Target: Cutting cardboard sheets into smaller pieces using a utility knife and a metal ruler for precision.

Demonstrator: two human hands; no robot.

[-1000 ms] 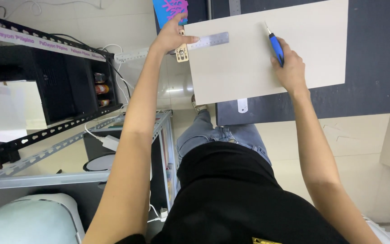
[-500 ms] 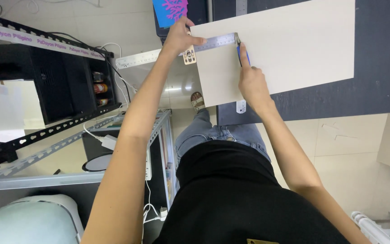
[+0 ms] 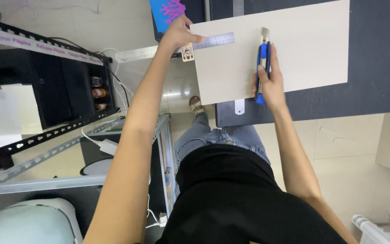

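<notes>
Pale floor tiles fill the lower part of the head view, and a dark grey counter (image 3: 380, 58) crosses the top right. On the counter lies a large cream sheet (image 3: 308, 49), rectangular and flat, its left edge reaching past the counter's left end. The left hand (image 3: 179, 34) rests at the sheet's upper left corner, its fingers (image 3: 196, 39) pressed flat on a steel ruler (image 3: 177, 47) that lies across that corner and sticks out well to the left of the sheet, over open floor. A small pale tag (image 3: 187, 52) hangs just below the ruler beside the hand. The right hand (image 3: 269, 86) sits near the sheet's lower edge, fingers curled and pressed together around a blue utility knife (image 3: 262, 63). The knife lies upright in the view, its grey blade end pointing away from the body and resting on the sheet, well apart from the ruler's right end. A second ruler (image 3: 239, 106), mostly hidden under the sheet, shows a rounded white end below the sheet's lower edge. A blue card with a pink pattern (image 3: 170, 11) lies at the top edge beyond the left hand. Left of the person stand a black shelf unit (image 3: 50, 86) and a grey metal rack (image 3: 46, 180). Blue jeans and one sandalled foot (image 3: 196, 105) show below the counter.
</notes>
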